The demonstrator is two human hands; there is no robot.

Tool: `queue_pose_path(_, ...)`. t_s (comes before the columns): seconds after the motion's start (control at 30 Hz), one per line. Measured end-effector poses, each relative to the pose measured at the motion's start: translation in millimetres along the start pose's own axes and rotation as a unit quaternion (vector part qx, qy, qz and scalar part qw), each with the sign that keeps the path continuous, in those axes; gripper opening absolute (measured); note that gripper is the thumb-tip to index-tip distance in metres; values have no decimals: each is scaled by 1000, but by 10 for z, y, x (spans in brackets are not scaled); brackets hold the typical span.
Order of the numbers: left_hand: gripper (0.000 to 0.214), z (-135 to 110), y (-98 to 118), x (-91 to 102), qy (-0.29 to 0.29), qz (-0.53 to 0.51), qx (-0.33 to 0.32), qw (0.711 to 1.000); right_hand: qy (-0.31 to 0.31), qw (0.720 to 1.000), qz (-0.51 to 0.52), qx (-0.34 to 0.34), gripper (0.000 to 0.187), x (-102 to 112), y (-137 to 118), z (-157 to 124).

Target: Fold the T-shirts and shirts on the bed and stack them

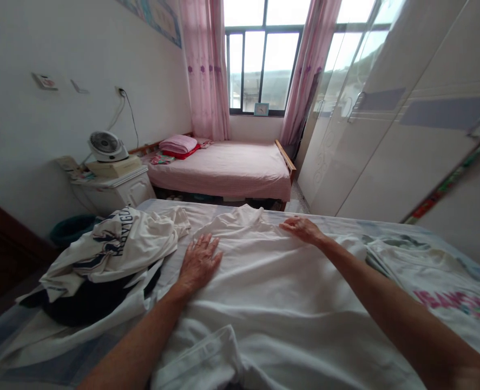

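Note:
A white garment (264, 281) lies spread out on the bed in front of me. My left hand (199, 262) rests flat on its left side, fingers stretched out and slightly apart. My right hand (302, 228) lies palm down near the garment's far edge, fingers extended on the cloth. Neither hand holds anything. A white fold of cloth (207, 357) bunches up close to me.
A heap of clothes (113, 249), white with dark lettering over something dark, sits to the left. A printed white shirt (438, 292) lies to the right. Beyond stand a pink bed (227, 168), a nightstand with a small fan (105, 146), and a wardrobe (386, 135).

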State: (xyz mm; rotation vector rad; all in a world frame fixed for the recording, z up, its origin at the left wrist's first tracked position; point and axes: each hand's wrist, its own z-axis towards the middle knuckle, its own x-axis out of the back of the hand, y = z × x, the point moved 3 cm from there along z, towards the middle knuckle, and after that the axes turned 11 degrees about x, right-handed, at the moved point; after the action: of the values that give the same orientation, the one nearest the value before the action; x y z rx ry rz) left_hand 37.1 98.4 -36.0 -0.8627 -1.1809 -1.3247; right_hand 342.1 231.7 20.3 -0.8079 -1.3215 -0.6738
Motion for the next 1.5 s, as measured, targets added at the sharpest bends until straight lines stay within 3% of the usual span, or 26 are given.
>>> queue_pose_path(0.17,48,7,-5,-1,8,-19,5,1000,10,999,5,-45,19,-128,-136,199)
queue_pose_path(0.3,47,26,-35,24,30,-19,59,998,27,997,36,-56,31,-100,-168,373)
queue_pose_path(0.43,49,29,-52,59,44,-11,111,993,12,992,125,-2,46,-118,-369,583)
queue_pose_path(0.53,47,25,-45,76,45,-13,117,992,9,986,161,38,42,-171,-518,740)
queue_pose_path(0.6,45,25,-45,83,42,-12,129,991,28,987,154,45,40,-200,-567,836)
queue_pose_path(0.7,47,29,-56,87,40,-9,149,988,74,988,128,38,58,-217,-584,922)
queue_pose_path(0.8,50,34,-70,73,44,-8,151,988,73,992,98,14,63,-228,-586,855)
queue_pose_path(0.93,51,46,-89,42,48,-6,139,989,69,997,43,8,52,-167,-624,371)
queue_pose_path(1.1,52,56,-94,34,47,-3,131,990,106,991,-47,68,49,-139,-591,-812)
queue_pose_path(1.27,52,23,-99,37,34,1,121,992,128,981,-135,-56,46,-412,-290,-1869)
queue_pose_path(1.37,47,94,-116,84,32,0,121,992,136,971,-154,-125,46,-590,-185,-2157)
queue_pose_path(1.5,42,414,-103,205,0,-7,120,993,149,964,-146,-166,49,-656,-189,-2211)
